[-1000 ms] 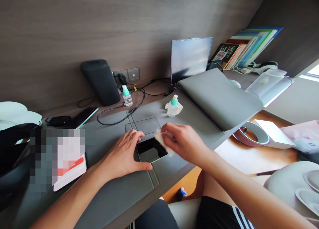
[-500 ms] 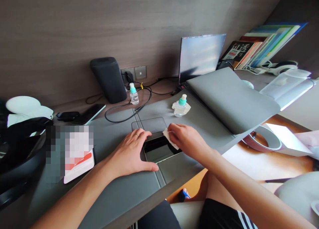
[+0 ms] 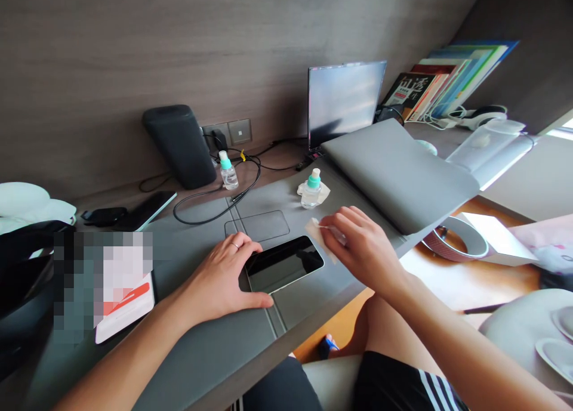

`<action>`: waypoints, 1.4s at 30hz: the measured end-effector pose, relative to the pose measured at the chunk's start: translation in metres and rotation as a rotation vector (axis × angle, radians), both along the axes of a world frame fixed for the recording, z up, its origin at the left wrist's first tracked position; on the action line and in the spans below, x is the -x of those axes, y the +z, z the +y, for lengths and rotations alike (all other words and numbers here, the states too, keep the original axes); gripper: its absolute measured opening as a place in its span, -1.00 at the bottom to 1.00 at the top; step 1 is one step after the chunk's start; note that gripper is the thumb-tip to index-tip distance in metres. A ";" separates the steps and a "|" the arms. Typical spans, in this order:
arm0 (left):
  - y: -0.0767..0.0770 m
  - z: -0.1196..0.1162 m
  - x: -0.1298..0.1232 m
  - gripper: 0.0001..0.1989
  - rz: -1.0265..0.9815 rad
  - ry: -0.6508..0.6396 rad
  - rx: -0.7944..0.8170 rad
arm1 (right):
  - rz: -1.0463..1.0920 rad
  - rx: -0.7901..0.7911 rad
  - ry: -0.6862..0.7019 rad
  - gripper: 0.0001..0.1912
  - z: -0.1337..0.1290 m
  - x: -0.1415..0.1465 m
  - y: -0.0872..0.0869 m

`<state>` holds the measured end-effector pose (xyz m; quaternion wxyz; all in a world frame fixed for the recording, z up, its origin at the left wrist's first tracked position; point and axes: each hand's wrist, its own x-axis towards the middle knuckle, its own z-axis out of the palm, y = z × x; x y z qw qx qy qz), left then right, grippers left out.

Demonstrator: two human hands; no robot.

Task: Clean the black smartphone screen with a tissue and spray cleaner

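A black phone lies screen-up on the grey desk mat. My left hand rests flat on the mat and pins the phone's left end with thumb and fingers. My right hand pinches a small white wipe just off the phone's right end, a little above the mat. A small clear bottle with a teal cap stands on a white wipe behind the phone.
A second small bottle stands by a black cable and a dark speaker. An open laptop, leaning books and headphones are at the back right. A notebook lies left; the desk edge runs close to my knees.
My right hand has lifted the wipe off the phone's screen and moved right, uncovering the whole screen. My left hand has stayed on the phone's left end.
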<state>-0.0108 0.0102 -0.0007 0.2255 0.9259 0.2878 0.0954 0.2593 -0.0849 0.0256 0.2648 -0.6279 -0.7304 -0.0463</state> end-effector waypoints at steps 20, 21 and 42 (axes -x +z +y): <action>0.001 -0.001 0.000 -0.36 -0.001 0.013 -0.020 | -0.104 0.204 -0.043 -0.80 0.008 -0.007 -0.029; 0.002 -0.001 0.000 -0.36 0.000 0.015 -0.021 | -0.096 0.194 -0.059 -0.80 0.008 -0.009 -0.027; -0.001 0.000 0.001 -0.34 0.003 0.002 -0.020 | -0.038 0.037 -0.202 -0.64 0.012 -0.045 -0.028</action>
